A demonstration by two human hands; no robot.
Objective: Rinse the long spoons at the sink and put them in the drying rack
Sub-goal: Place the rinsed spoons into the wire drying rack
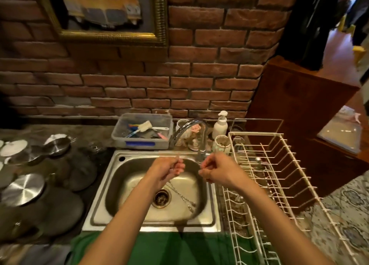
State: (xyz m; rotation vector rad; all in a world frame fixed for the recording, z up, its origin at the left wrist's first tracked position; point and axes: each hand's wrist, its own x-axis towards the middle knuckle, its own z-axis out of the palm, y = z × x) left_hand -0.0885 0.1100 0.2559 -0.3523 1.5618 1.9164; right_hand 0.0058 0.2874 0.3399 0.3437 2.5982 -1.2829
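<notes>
My left hand (167, 170) and my right hand (216, 170) are raised over the steel sink (119, 184), just below the faucet (201, 144). Both have their fingers pinched. A thin, motion-blurred long spoon (189, 156) seems to run level between them; I cannot see its bowl. No water stream shows. Two more long spoons (182, 194) with twisted handles lie in the basin beside the drain (162, 198). The white wire drying rack (279, 170) stands right of the sink, close to my right hand, and no spoons show in it.
Behind the sink are a grey plastic tub (139, 142) of brushes, a white soap dispenser (220, 125) and a cup (222, 144). Steel lids and pots (24, 188) cover the counter on the left. A wooden cabinet (299, 109) stands behind the rack.
</notes>
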